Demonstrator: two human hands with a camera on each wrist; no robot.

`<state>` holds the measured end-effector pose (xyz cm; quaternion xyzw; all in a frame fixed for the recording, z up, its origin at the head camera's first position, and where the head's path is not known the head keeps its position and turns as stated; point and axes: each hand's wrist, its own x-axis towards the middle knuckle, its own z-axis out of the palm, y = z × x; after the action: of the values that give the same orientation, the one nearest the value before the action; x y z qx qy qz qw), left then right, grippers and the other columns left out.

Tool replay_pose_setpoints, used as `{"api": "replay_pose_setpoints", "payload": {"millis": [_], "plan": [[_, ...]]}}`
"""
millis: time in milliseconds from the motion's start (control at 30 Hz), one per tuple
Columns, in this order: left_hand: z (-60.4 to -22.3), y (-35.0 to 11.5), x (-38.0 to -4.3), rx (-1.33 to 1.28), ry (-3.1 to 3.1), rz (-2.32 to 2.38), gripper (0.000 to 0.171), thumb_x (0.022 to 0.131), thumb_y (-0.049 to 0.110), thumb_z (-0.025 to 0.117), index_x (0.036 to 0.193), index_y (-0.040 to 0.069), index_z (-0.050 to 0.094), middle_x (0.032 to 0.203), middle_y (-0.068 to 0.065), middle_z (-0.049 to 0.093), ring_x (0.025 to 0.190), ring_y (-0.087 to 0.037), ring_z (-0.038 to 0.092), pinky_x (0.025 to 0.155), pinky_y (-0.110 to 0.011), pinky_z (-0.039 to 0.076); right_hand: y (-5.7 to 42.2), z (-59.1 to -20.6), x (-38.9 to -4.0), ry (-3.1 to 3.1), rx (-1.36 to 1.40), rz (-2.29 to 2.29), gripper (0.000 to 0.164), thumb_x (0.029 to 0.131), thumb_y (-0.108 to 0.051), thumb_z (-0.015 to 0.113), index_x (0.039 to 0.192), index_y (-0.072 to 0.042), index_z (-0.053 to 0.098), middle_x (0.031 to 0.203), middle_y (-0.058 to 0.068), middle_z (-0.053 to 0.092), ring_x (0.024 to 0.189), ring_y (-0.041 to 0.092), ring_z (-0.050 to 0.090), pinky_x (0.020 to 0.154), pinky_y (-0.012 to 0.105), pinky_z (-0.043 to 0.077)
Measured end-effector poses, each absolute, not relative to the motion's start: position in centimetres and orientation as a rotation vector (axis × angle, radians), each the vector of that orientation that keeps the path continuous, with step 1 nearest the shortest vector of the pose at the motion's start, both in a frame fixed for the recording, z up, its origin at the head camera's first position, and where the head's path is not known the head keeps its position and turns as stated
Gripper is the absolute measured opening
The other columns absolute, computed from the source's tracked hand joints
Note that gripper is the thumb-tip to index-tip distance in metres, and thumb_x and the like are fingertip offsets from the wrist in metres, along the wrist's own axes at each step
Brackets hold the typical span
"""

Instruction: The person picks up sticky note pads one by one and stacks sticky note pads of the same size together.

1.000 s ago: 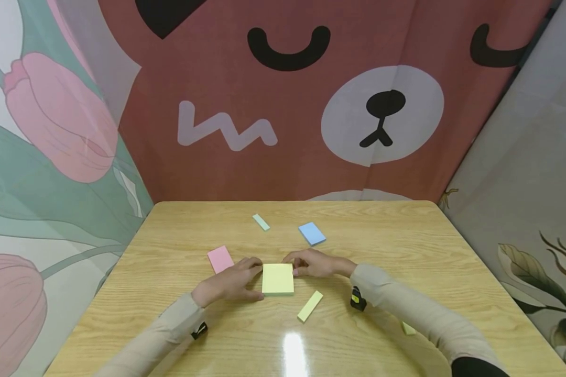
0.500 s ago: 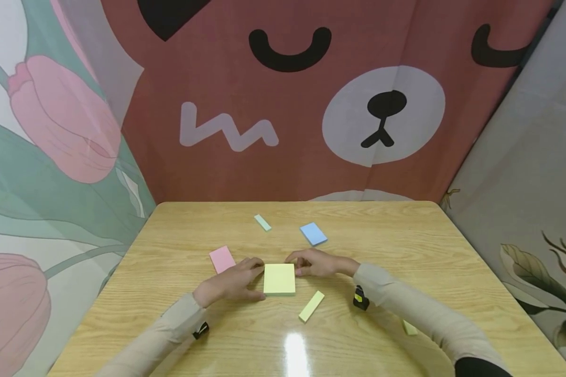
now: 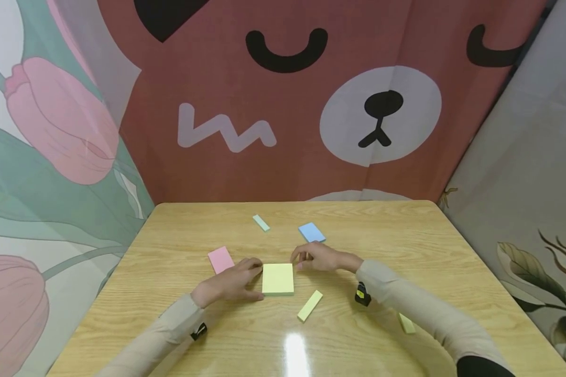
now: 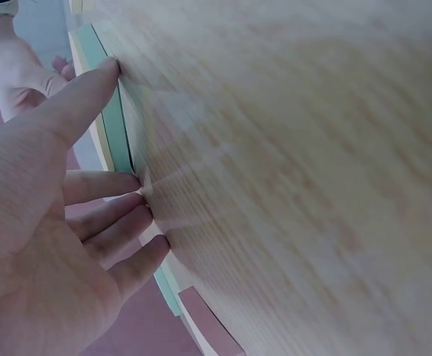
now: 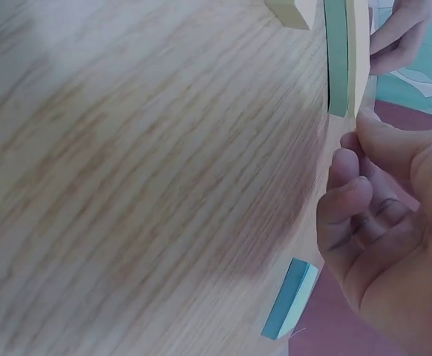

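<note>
A square yellow sticky-note pad (image 3: 278, 279) lies squarely on a green pad (image 4: 114, 126), whose edge shows beneath it in both wrist views. Against the stack's left side rests my left hand (image 3: 228, 283), thumb by the near corner and the other fingers further back, all fairly straight. My right hand (image 3: 323, 257) is just off the far right corner, fingers loosely bent and holding nothing. The right wrist view shows its thumb and forefinger (image 5: 372, 137) close together beside the stack's end. Behind the right hand sits a blue pad (image 3: 312, 232).
A pink pad (image 3: 220, 259) lies partly behind the left hand. A narrow yellow strip pad (image 3: 309, 306) is in front of the stack, right of centre. Another yellow piece (image 3: 406, 323) shows by the right forearm. Further back lies a pale green strip pad (image 3: 261, 222). Curtains surround the wooden table (image 3: 207, 340).
My right hand has drawn back from the stack's right edge, moving slightly away and to the right, now overlapping the blue pad's near corner. The left hand and the stack stay put.
</note>
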<state>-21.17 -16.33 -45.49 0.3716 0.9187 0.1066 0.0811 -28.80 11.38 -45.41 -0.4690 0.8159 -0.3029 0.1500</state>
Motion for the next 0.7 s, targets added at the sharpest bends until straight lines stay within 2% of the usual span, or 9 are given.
{"api": "replay_pose_setpoints", "payload": {"millis": [300, 533, 700], "plan": [[-45.5, -16.5, -21.1, 1.156, 2.761, 0.328, 0.074, 0.082, 0.049, 0.053, 0.129, -0.007, 0.038, 0.134, -0.015, 0.031, 0.123, -0.025, 0.028, 0.096, -0.037, 0.033, 11.8, -45.6, -29.0, 2.457, -1.339, -0.843, 0.011, 0.088, -0.016, 0.055, 0.093, -0.011, 0.064, 0.08, 0.001, 0.063, 0.068, 0.009, 0.054, 0.06, 0.024, 0.045], [-45.4, -16.7, -21.0, 1.173, 2.773, 0.355, 0.074, 0.083, 0.047, 0.054, 0.13, -0.007, 0.036, 0.134, -0.016, 0.032, 0.123, -0.027, 0.029, 0.096, -0.037, 0.033, 12.3, -45.7, -29.1, 2.503, -1.346, -0.841, 0.013, 0.089, -0.02, 0.054, 0.087, -0.013, 0.065, 0.072, -0.002, 0.061, 0.058, 0.005, 0.046, 0.052, 0.021, 0.041], [-45.4, -16.8, -20.8, 1.169, 2.755, 0.35, 0.076, 0.082, 0.048, 0.054, 0.13, -0.008, 0.035, 0.134, -0.017, 0.031, 0.123, -0.028, 0.028, 0.095, -0.038, 0.034, 12.6, -45.8, -28.8, 2.53, -1.345, -0.822, 0.021, 0.09, -0.026, 0.052, 0.08, -0.012, 0.063, 0.062, -0.006, 0.053, 0.053, 0.003, 0.04, 0.049, 0.02, 0.035]]}}
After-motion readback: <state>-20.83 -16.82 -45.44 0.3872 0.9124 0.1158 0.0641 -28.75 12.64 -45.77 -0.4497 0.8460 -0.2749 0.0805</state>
